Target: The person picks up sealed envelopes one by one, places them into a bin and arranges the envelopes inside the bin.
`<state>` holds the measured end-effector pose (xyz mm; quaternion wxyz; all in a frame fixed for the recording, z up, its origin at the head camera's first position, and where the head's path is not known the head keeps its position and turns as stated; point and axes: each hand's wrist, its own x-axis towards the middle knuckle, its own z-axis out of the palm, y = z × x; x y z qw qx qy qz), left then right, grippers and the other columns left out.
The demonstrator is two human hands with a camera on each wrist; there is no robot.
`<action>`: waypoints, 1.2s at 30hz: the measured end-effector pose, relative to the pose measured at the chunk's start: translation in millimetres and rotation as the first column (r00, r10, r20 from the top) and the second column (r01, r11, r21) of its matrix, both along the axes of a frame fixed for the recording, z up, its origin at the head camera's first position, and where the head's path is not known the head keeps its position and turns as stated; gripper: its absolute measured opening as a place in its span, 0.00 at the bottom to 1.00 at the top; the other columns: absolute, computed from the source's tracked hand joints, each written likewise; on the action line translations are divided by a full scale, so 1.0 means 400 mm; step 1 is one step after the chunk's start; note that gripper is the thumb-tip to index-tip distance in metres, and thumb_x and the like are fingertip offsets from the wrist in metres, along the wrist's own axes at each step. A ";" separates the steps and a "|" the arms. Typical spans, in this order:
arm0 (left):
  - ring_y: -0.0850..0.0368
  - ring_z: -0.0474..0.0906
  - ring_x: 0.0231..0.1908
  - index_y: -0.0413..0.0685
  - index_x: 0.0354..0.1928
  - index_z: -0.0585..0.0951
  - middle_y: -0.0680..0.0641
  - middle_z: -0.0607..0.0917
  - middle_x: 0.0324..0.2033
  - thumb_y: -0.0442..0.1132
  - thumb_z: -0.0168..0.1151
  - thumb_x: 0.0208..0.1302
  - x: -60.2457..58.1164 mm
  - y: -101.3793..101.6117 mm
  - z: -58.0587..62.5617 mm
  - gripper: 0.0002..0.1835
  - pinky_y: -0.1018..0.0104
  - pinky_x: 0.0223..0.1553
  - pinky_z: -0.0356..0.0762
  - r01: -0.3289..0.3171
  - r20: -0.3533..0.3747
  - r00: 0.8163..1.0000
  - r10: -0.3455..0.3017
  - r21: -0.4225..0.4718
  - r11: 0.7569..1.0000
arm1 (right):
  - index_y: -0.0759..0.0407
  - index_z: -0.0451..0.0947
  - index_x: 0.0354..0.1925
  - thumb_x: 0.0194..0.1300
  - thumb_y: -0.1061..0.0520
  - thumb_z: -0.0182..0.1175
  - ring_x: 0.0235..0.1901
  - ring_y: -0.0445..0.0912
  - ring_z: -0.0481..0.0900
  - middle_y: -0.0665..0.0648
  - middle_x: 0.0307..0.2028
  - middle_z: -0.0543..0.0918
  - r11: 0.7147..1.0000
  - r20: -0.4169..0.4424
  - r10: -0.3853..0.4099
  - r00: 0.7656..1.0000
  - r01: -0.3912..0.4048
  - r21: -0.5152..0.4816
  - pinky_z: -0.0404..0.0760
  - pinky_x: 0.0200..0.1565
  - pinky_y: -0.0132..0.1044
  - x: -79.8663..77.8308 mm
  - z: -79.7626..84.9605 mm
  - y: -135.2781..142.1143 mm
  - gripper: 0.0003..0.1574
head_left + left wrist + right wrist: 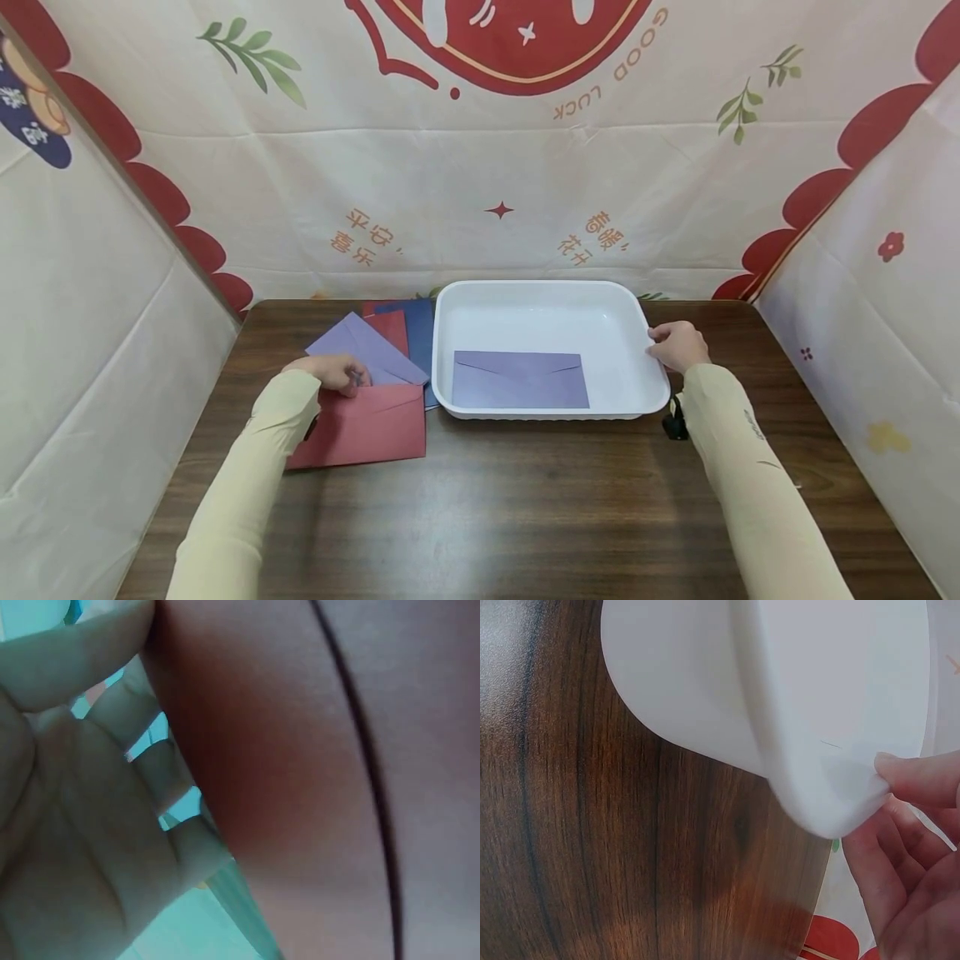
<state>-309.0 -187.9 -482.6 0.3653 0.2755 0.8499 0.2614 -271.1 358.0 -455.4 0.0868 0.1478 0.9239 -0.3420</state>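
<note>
My left hand [333, 372] pinches the upper edge of a red envelope [367, 432] at the left of the table. In the left wrist view this envelope [262, 750] fills the right side, with the thumb on its near face and the fingers behind. Under and beyond it lie a purple envelope [367, 348], a blue envelope [422, 329] and more red paper [397, 325]. My right hand [681, 346] grips the right rim of a white tray [540, 288], thumb above and fingers below. Inside the tray, along its near side, lies another purple envelope [521, 385], flap side up.
The dark wooden table [525, 508] ends at a printed white cloth [480, 192] behind it. Similar cloth walls [90, 333] stand on the left and right. The tray stands against the back edge, right beside the envelope pile.
</note>
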 end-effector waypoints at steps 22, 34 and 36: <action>0.59 0.66 0.37 0.43 0.42 0.79 0.50 0.77 0.36 0.26 0.51 0.57 0.004 0.032 0.031 0.13 0.70 0.34 0.66 -0.051 0.166 0.982 0.090 -0.224 0.973 | 0.72 0.67 0.56 0.59 0.60 0.57 0.41 0.60 0.75 0.75 0.52 0.69 1.000 0.008 -0.001 1.000 0.001 -0.002 0.79 0.39 0.46 -0.001 0.001 0.002 0.29; 0.58 0.67 0.33 0.38 0.45 0.74 0.47 0.72 0.36 0.29 0.46 0.60 -0.018 0.012 0.072 0.13 0.67 0.33 0.67 -0.161 0.211 0.962 0.173 -0.073 0.984 | 0.72 0.66 0.57 0.59 0.60 0.57 0.43 0.61 0.74 0.75 0.53 0.69 1.000 0.020 -0.006 1.000 0.006 -0.017 0.77 0.41 0.48 -0.002 0.000 0.002 0.30; 0.57 0.67 0.34 0.39 0.46 0.73 0.46 0.71 0.38 0.30 0.47 0.60 -0.023 0.003 0.088 0.12 0.66 0.34 0.68 -0.185 0.205 0.958 0.199 -0.084 0.979 | 0.72 0.66 0.57 0.59 0.60 0.58 0.43 0.61 0.74 0.75 0.53 0.69 1.000 0.015 -0.005 1.000 0.006 -0.013 0.77 0.41 0.47 -0.003 0.000 0.004 0.29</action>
